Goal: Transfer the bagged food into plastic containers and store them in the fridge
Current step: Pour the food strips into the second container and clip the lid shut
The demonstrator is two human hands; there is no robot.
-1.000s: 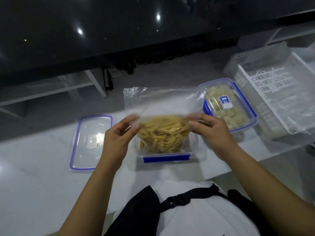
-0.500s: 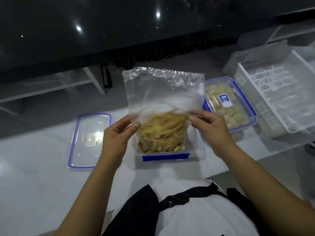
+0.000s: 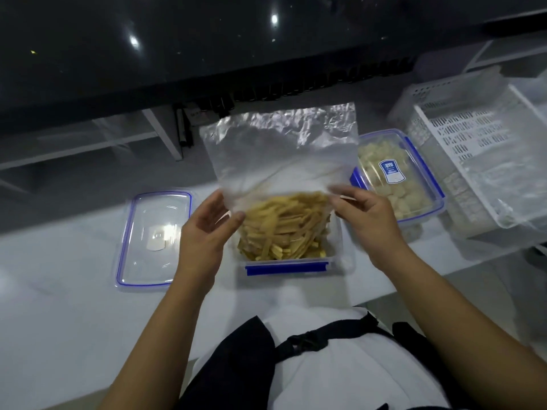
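A clear plastic bag (image 3: pixel 281 155) stands upended over an open plastic container (image 3: pixel 287 266) with a blue clip at its front. Yellow strips of food (image 3: pixel 281 229) fill the bag's lower part and spill into the container. My left hand (image 3: pixel 204 232) pinches the bag's left side. My right hand (image 3: pixel 367 214) pinches its right side. The upper part of the bag is empty and crinkled. To the right stands a closed container of pale round pieces (image 3: pixel 396 179) with a blue label on its lid.
A loose lid with a blue rim (image 3: pixel 154 238) lies flat on the white counter (image 3: pixel 59 306), left of my hands. A white slotted basket (image 3: pixel 479 149) with clear plastic draped in it sits at the far right. A dark glossy wall runs behind the counter.
Both hands have lifted the bag higher, so its empty top now stands taller and more of the yellow strips have slid down into the container.
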